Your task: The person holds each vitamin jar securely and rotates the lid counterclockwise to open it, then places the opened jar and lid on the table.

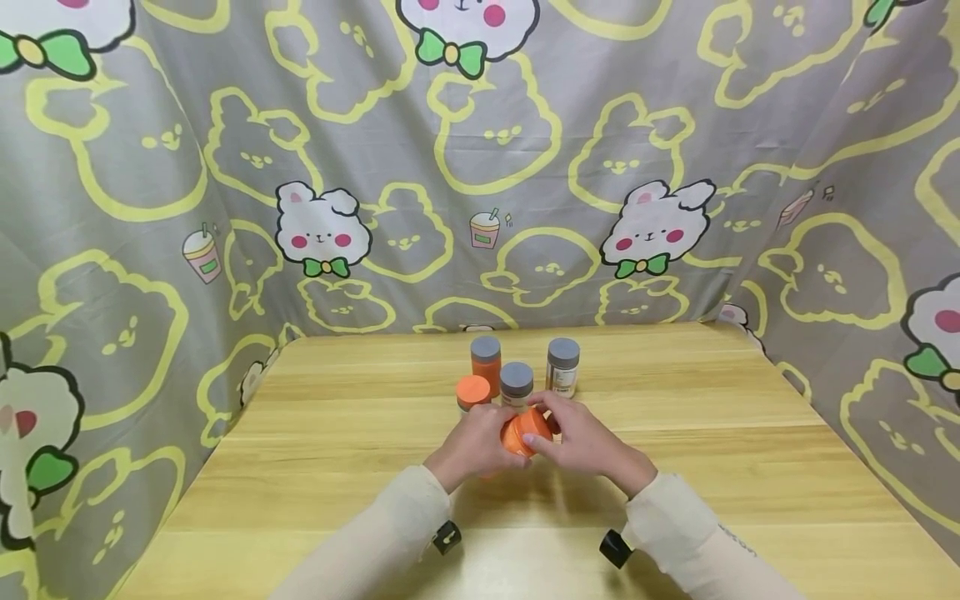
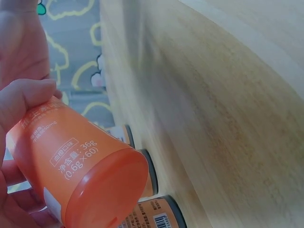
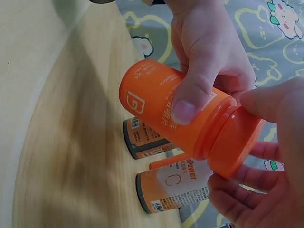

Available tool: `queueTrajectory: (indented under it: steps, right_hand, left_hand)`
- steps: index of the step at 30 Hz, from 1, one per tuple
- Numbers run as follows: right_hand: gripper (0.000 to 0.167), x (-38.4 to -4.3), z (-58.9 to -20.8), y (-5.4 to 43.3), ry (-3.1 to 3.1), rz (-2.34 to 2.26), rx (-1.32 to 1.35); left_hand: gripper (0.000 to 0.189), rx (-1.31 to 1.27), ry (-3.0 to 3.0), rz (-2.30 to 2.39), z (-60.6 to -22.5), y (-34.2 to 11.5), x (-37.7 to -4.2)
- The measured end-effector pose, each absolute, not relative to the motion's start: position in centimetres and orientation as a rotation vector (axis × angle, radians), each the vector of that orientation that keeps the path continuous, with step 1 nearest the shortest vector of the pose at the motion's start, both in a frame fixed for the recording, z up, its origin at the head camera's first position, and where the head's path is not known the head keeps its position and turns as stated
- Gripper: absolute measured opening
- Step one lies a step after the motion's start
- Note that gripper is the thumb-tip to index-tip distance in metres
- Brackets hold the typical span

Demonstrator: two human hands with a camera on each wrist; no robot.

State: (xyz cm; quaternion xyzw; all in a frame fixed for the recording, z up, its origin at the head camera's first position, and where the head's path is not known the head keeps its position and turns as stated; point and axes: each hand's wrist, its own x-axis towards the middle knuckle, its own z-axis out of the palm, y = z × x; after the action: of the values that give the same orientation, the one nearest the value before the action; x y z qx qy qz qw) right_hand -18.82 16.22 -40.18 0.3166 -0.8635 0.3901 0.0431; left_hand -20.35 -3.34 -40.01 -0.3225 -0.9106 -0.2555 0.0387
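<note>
An orange tablet bottle (image 3: pixel 159 102) is held tilted above the table between both hands. My left hand (image 1: pixel 480 442) grips its body, the thumb lying along the printed side in the right wrist view. My right hand (image 1: pixel 581 437) holds the orange screw cap (image 3: pixel 236 142) at the neck, thumb on one side and fingers curled round the other. The cap sits at the bottle's neck. In the left wrist view the orange base (image 2: pixel 111 190) faces the camera, beside a printed line reading 36g.
Close behind the hands stand a bottle with an orange lid (image 1: pixel 474 390), an orange bottle with a grey lid (image 1: pixel 486 354), and two more grey-lidded bottles (image 1: pixel 517 379), (image 1: pixel 563 354). A patterned curtain (image 1: pixel 480 167) surrounds the wooden table (image 1: pixel 337 417) at the back and sides.
</note>
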Motion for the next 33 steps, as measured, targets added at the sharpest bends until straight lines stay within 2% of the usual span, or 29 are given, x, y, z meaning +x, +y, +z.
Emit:
queueTrajectory:
  steps: [9,18,26,33]
  right_hand:
    - [0.049,-18.74,-40.12,16.09,-2.728,1.159,0.848]
    - [0.049,-18.77,-40.39,16.25,-2.635,1.187,0.969]
    - [0.046,-18.55,-40.15,16.10,-2.711,1.156,0.854]
    - [0.044,-18.50,-40.01,16.09,-2.669,1.181,0.917]
  left_hand:
    - [0.042,-0.984,-2.804,-0.793,-39.96,-3.33,-20.29]
    - [0.042,-0.979,-2.803,-0.783,-40.13,-3.27,-20.35]
    - [0.042,-0.992,-2.797,-0.788,-40.09,-3.20,-20.27]
    - [0.045,-0.957,-2.823,-0.787,-39.93,-3.21,-20.12]
